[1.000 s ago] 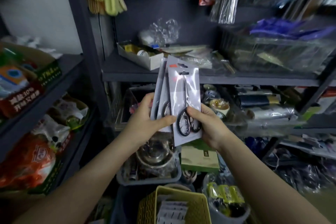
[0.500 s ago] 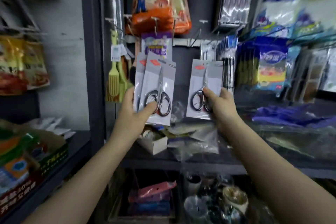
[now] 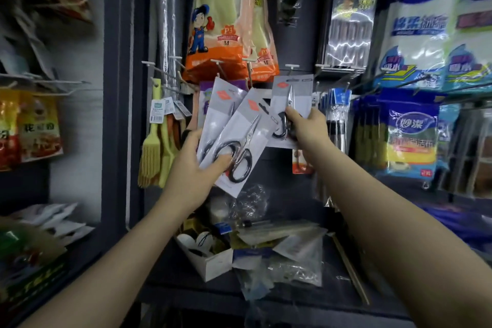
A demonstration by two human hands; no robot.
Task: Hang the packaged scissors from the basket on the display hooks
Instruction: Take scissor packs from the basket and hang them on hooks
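Observation:
My left hand point(image 3: 195, 168) grips two packaged scissors point(image 3: 239, 138), grey-and-white cards with black-handled scissors, fanned and tilted to the right. My right hand point(image 3: 306, 130) holds a single packaged scissors point(image 3: 291, 96) upright, its top edge just below a white-tipped display hook point(image 3: 291, 68). Whether the card's hole is on the hook I cannot tell. More white-tipped hooks point(image 3: 218, 62) stick out to the left, under the glove packs. The basket is out of view.
Orange-and-yellow glove packs point(image 3: 226, 24) hang above the hooks. Yellow silicone brushes point(image 3: 151, 146) hang at the left, blue cloth packs point(image 3: 411, 130) at the right. A shelf below holds a white box point(image 3: 210, 261) and loose plastic bags point(image 3: 287, 261).
The view has risen from the lower shelves to the hooks. My right hand took one pack off the stack and lifted it up to a hook; the left hand's packs have tilted right.

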